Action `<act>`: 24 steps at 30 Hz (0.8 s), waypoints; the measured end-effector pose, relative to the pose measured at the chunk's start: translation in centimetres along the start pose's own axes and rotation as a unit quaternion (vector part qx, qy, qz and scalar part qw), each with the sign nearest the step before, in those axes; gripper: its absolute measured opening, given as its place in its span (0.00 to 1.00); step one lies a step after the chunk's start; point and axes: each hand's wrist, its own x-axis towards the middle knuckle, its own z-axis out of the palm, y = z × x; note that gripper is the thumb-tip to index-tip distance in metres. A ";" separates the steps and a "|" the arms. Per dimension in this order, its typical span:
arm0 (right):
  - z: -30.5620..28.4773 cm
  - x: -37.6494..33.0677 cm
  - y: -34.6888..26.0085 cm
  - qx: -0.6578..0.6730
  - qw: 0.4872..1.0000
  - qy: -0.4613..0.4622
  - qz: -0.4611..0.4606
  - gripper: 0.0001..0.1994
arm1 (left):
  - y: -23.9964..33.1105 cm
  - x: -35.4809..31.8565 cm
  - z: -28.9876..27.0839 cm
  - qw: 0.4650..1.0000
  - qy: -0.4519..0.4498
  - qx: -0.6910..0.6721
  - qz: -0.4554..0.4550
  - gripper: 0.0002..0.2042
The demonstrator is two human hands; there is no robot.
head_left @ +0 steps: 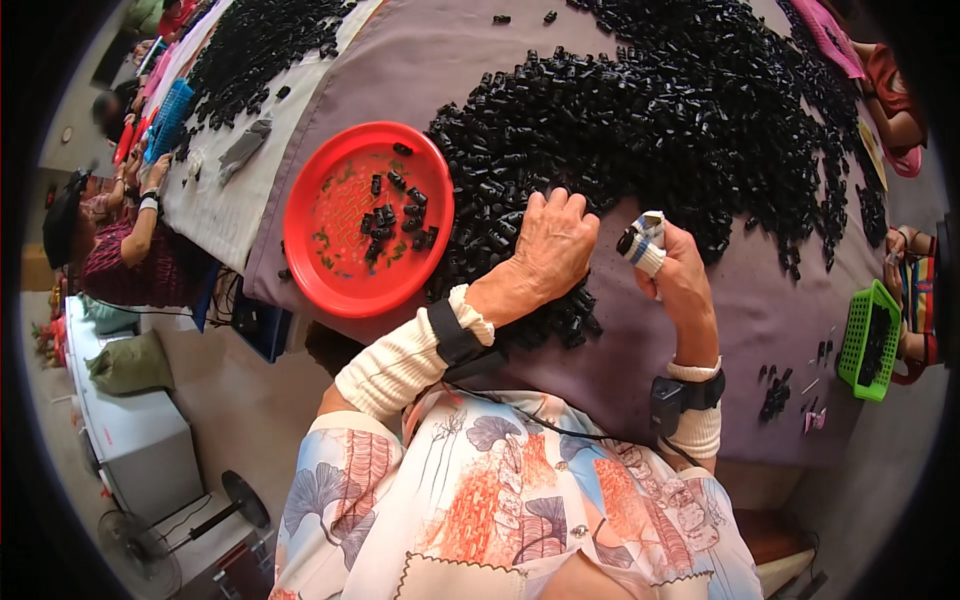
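A large heap of small black plastic pieces covers much of the cloth-covered table. My left hand is closed at the heap's near edge, knuckles up; whatever its fingers hold is hidden. To its right, raised over bare cloth, is my right hand, with a white and blue striped wrap about a finger. Its fingers are pinched, and a single black plastic piece shows at their tips. Left of my left hand stands a red round tray with several black pieces lying in it.
A green basket of black pieces sits at the right edge, near another person's hands. Loose pieces lie nearby. At left, another person works at a table with a second black heap. A fan stands lower left.
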 end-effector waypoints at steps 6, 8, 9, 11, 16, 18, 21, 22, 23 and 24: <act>1.5 0.5 -1.5 0.014 1.000 -0.003 -0.005 0.02 | -1.5 -0.1 -0.7 0.998 0.031 -0.061 -0.011 0.06; 1.2 0.6 -1.7 0.002 1.000 -0.016 -0.016 0.03 | -2.3 0.3 -2.3 0.930 0.000 -0.347 -0.120 0.07; 1.3 0.6 -2.0 0.013 0.999 -0.026 -0.020 0.05 | -2.5 0.3 -3.8 0.858 -0.001 -0.478 -0.185 0.08; 2.3 0.8 -3.2 0.006 0.999 -0.037 -0.027 0.05 | -4.1 -0.6 -5.6 0.664 0.010 -0.701 -0.261 0.08; 4.1 1.6 -5.6 -0.032 0.994 -0.087 -0.065 0.10 | -4.1 -1.5 -8.1 0.443 0.039 -0.867 -0.224 0.11; 4.5 2.1 -6.3 -0.055 0.993 -0.089 -0.062 0.12 | -3.9 -1.5 -8.7 0.421 0.035 -0.882 -0.206 0.11; 5.0 2.4 -8.0 -0.106 0.983 -0.100 -0.109 0.14 | -3.6 -1.3 -9.6 0.406 0.056 -0.893 -0.187 0.12; 5.1 2.3 -8.5 -0.108 0.983 -0.099 -0.113 0.14 | -3.5 -1.2 -9.8 0.408 0.056 -0.893 -0.182 0.12; 5.1 2.4 -8.9 -0.104 0.983 -0.094 -0.122 0.14 | -3.4 -1.1 -10.0 0.399 0.058 -0.898 -0.178 0.12; 5.1 2.4 -9.2 -0.100 0.983 -0.088 -0.130 0.13 | -3.3 -0.9 -10.1 0.389 0.059 -0.903 -0.174 0.12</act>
